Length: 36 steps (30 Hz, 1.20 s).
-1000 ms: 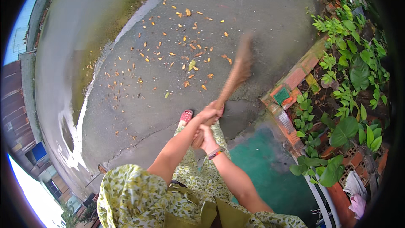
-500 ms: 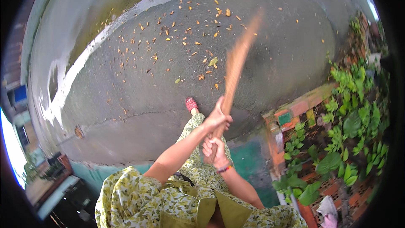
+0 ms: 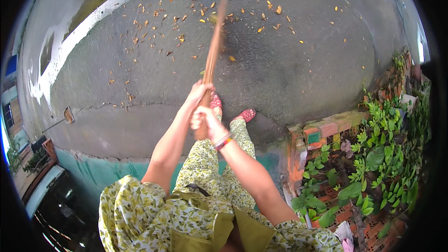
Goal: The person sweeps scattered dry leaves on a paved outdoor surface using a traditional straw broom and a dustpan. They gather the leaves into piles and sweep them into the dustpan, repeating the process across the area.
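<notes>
A long brown stick broom (image 3: 214, 51) slants up and away from me over the wet grey pavement, blurred at its far end by motion. My left hand (image 3: 200, 93) wraps round it higher up. Lower down, my right hand (image 3: 206, 120) grips it close to its butt end, with bands on that wrist. Scattered yellow and brown leaves (image 3: 182, 38) lie around and beyond the broom's tip. One yellowish leaf (image 3: 232, 58) is just to the right of the shaft.
Both my feet, in red sandals (image 3: 246, 115), stand on the pavement. A low brick planter edge (image 3: 333, 123) with leafy green plants (image 3: 389, 147) borders the right. A long-handled dustpan (image 3: 69, 115) holding debris lies at the left. White-looking wet glare (image 3: 88, 28) curves across the upper left.
The broom has swung from the right toward the left, and both hands have moved left with it. My second sandalled foot now shows, and the view has shifted.
</notes>
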Each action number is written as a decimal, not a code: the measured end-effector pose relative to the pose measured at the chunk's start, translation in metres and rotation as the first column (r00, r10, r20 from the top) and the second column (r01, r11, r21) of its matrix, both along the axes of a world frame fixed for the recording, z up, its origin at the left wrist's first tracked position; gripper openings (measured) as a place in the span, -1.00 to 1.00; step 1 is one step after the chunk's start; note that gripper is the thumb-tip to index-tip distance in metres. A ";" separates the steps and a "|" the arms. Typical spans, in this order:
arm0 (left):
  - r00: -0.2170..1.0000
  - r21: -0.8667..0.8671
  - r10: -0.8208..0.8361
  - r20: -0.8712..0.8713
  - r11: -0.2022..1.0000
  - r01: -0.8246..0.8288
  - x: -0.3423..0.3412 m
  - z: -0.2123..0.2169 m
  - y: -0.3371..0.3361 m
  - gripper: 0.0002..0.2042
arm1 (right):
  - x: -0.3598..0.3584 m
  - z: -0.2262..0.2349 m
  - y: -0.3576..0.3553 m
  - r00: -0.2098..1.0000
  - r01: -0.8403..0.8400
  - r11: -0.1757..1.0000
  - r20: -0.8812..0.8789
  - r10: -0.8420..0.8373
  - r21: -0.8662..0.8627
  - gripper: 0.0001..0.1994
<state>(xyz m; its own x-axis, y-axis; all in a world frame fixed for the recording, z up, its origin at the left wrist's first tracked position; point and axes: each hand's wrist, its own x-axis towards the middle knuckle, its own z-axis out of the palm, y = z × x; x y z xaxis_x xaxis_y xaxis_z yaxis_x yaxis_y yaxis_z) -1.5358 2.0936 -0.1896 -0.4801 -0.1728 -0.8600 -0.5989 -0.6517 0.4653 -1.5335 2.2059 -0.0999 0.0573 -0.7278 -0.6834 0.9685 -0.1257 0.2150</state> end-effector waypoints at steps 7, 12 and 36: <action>0.985 0.026 -0.016 -0.175 0.999 0.021 -0.026 0.085 0.021 -0.11 | 0.018 0.028 0.047 1.000 0.007 0.999 0.002 -0.007 0.040 -0.87; 0.987 0.267 -0.153 -0.042 0.951 0.158 0.039 0.106 0.057 -0.36 | 0.079 0.093 0.027 0.992 0.120 0.947 -0.005 -0.124 0.298 -0.86; -0.090 -0.196 0.942 0.324 -0.026 -0.980 0.105 0.077 0.037 -0.86 | -0.038 -0.004 -0.056 -0.096 -0.967 -0.078 0.062 0.993 -0.241 -0.85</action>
<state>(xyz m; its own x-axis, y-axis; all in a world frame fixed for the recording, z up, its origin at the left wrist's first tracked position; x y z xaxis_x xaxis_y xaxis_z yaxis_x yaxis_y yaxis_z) -1.4312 2.1305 -0.1125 0.3637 -0.1591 -0.9178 0.6108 -0.7032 0.3640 -1.5713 2.1496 -0.1041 0.8586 0.1708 -0.4833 -0.0216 0.9540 0.2989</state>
